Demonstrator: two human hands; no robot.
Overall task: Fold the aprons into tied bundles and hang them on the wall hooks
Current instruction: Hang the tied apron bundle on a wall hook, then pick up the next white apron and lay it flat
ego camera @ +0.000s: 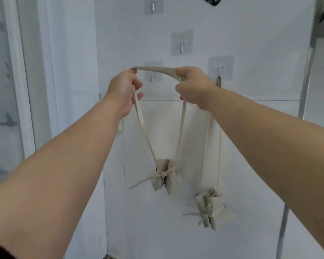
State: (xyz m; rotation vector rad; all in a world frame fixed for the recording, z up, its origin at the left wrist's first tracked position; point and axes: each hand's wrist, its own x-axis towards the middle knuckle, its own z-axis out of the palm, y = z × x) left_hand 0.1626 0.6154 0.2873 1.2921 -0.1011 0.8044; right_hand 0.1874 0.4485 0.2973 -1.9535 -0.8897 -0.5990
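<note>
Before the hook [151,76], left hand [123,88] and right hand [193,86] grip the bundle's strap [153,69].

Bare hook [151,76] behind taut strap [155,69]

Both bare forearms rise from the lower corners and converge toward the strap [155,69], the left steeper than the right. The left hand [124,90] is at the strap's left end and pinches it at the top, with the lower fingers [138,84] loosely curled below. The right hand [193,88] is at the strap's right end, knuckles up, fingers wrapped round it in a fist. The hands are level and apart, holding the strap taut between them.
</note>
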